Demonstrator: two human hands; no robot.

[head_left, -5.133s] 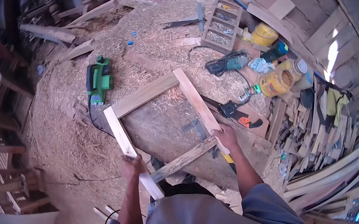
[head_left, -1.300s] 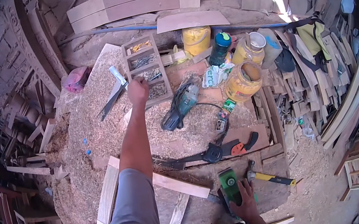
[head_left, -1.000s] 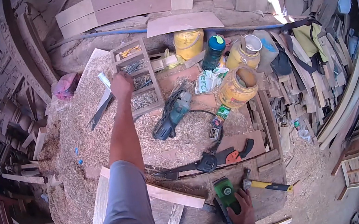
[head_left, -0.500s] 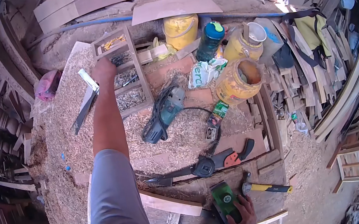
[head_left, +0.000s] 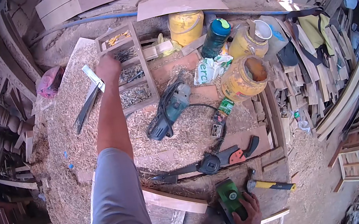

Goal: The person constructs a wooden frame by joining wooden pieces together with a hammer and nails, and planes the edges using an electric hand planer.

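Observation:
My left hand [head_left: 108,69] is at the left side of a divided wooden tray [head_left: 149,72], its fingers curled down by the compartment of dark nails [head_left: 126,55]. The fingertips and anything between them are hidden. Beside this hand lies a handsaw [head_left: 87,109] with a pale handle [head_left: 92,78]. At the bottom, my right hand [head_left: 248,213] grips a green power tool [head_left: 230,195] that looks like an electric planer, with thumb and fingers over its body. A claw hammer [head_left: 271,185] with a yellow-black handle lies just right of it.
Wood shavings [head_left: 99,138] cover much of the bench. An angle grinder [head_left: 169,111] with coiled cord lies mid-bench, and a second saw [head_left: 238,154] lies near the front with a black tape measure [head_left: 209,164]. Yellow tubs [head_left: 242,81] and a teal bottle [head_left: 215,38] stand at the back right.
The view has shifted slightly, so things appear a little further right. Both hands keep nearly the same places, the left at the tray and the right on the green tool.

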